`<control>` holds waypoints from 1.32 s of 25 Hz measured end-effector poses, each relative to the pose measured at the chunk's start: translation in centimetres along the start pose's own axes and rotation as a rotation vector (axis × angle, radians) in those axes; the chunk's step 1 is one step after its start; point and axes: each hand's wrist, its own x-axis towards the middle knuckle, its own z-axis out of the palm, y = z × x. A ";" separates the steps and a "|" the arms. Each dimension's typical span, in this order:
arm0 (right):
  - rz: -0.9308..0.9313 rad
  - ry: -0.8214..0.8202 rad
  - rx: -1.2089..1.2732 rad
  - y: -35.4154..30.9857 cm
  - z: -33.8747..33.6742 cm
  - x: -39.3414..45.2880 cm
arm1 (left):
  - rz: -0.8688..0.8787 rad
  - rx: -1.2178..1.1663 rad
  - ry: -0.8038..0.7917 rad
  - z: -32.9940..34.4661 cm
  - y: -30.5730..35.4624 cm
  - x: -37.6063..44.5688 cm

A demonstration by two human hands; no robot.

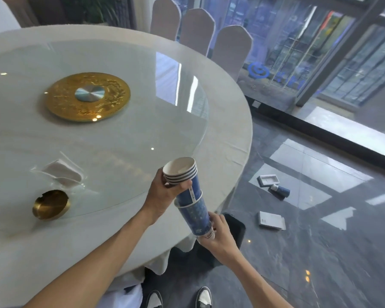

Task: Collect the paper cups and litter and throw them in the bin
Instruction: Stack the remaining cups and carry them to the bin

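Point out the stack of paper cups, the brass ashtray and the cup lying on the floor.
stack of paper cups (192, 207), head view, blue side wall.
brass ashtray (50, 204), head view, inner bowl.
cup on the floor (281, 191), head view, blue side.

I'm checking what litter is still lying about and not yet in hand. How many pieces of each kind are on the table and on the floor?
Plastic wrapper on the table: 1
Blue cup on the floor: 1
White tray-like piece on the floor: 1
Flat white packet on the floor: 1
Total: 4
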 end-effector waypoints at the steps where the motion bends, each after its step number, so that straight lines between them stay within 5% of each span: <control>1: 0.007 0.030 0.025 0.2 -0.6 -0.3 | -0.012 0.001 -0.033 1.0 -0.2 0.1; 7: 0.048 0.129 0.152 2.2 -4.4 -0.9 | -0.085 0.117 -0.261 7.4 -1.0 -0.7; 17: 0.163 0.179 0.085 11.3 -13.0 -0.8 | -0.257 0.281 -0.396 19.3 -1.9 -1.6; 26: 0.177 -0.057 -0.064 22.3 -18.2 -0.1 | -0.470 0.296 -0.206 28.4 -10.5 -3.6; 33: 0.580 -0.085 0.604 23.8 -17.7 2.8 | -0.578 0.330 -0.053 29.5 -20.0 -1.3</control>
